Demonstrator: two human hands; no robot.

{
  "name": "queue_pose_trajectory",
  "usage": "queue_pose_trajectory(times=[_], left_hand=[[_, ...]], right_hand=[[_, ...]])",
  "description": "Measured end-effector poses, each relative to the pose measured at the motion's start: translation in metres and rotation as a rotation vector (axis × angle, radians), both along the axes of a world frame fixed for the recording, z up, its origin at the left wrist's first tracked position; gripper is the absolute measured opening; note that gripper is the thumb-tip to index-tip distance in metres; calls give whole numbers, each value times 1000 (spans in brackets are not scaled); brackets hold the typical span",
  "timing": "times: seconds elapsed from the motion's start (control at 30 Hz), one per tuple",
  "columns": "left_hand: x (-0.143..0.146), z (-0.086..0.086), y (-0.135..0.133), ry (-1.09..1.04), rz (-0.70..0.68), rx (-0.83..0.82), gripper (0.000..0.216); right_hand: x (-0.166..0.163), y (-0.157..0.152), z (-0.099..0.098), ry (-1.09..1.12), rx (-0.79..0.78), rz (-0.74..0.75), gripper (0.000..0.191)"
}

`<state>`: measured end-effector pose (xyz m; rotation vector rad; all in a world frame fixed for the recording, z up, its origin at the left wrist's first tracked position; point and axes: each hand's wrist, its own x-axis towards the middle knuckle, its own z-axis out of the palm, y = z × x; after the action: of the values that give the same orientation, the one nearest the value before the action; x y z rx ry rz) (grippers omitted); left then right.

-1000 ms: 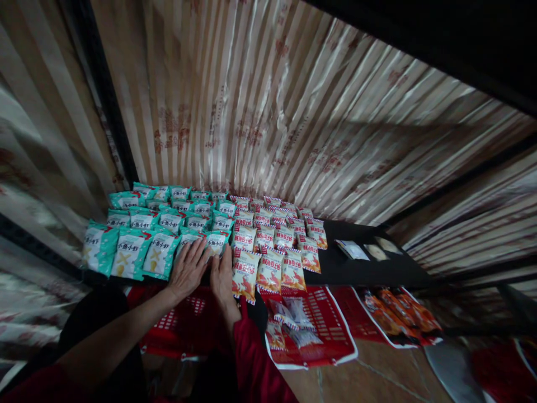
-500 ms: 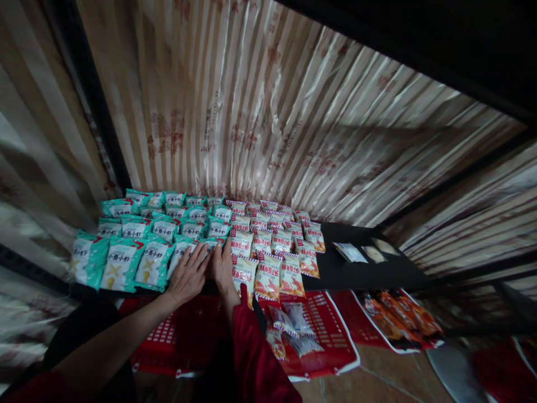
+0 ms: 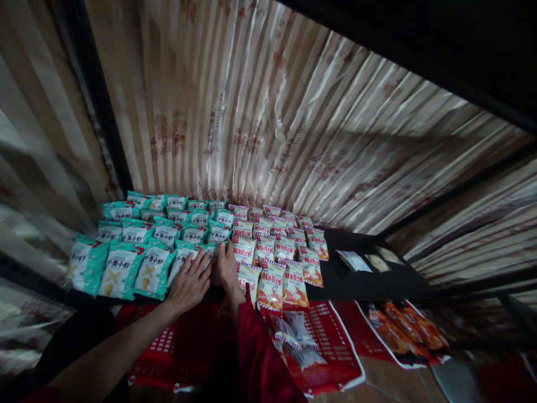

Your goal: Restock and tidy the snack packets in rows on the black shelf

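My left hand (image 3: 190, 284) lies flat, fingers stretched out, over a teal-and-white snack bag (image 3: 181, 258) in the front row. Close on its right, my right hand (image 3: 227, 270) points forward with fingers extended, against the right side of another teal snack bag (image 3: 213, 256). My hands partly cover that bag's lower part. More teal bags (image 3: 121, 268) stand in rows to the left. Just right of my right hand are rows of white-and-orange snack bags (image 3: 271, 285) with red lettering.
The bags stand on a black shelf (image 3: 335, 282). A few flat packets (image 3: 354, 261) lie on its right. Below are a red basket (image 3: 331, 330) holding packets and another with orange bags (image 3: 403, 330). Striped sheeting (image 3: 251, 112) hangs behind; a dark post (image 3: 96, 101) stands left.
My right hand has shifted slightly to the right and down in view. The left hand stays flat in nearly the same place. The camera view has moved slightly.
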<state>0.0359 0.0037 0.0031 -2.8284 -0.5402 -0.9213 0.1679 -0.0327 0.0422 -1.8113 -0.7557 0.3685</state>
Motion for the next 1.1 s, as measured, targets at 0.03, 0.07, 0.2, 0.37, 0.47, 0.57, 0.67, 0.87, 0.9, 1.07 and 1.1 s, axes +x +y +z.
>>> queue_pose_trajectory(times=[0.03, 0.07, 0.2, 0.37, 0.47, 0.57, 0.67, 0.87, 0.9, 1.07, 1.1], left_hand=[[0, -1, 0, 1, -3, 5, 38], [0, -1, 1, 0, -6, 8, 37], [1, -4, 1, -20, -1, -7, 35], [1, -5, 1, -16, -7, -28, 36], [1, -4, 1, -7, -6, -43, 36], [2, -3, 1, -20, -12, -44, 36], [2, -2, 1, -35, -9, -36, 36], [2, -1, 0, -55, -9, -16, 37], [2, -1, 0, -52, -7, -16, 37], [3, 0, -1, -51, -8, -19, 40], [4, 0, -1, -59, -7, -20, 41]], right_hand=[[3, 2, 3, 5, -3, -8, 62], [5, 4, 6, 7, -8, -9, 62], [13, 12, 17, -6, -57, 10, 62], [14, 19, 12, -25, -61, -12, 59], [15, 22, 4, -38, -39, -26, 58], [17, 22, 0, -41, -34, -26, 57], [18, 20, 3, -48, -41, -16, 56], [24, 24, 14, -69, -66, -45, 62], [26, 26, 16, -79, -63, -46, 62], [37, 36, 22, -186, -32, -44, 62], [39, 38, 23, -199, -40, -50, 61]])
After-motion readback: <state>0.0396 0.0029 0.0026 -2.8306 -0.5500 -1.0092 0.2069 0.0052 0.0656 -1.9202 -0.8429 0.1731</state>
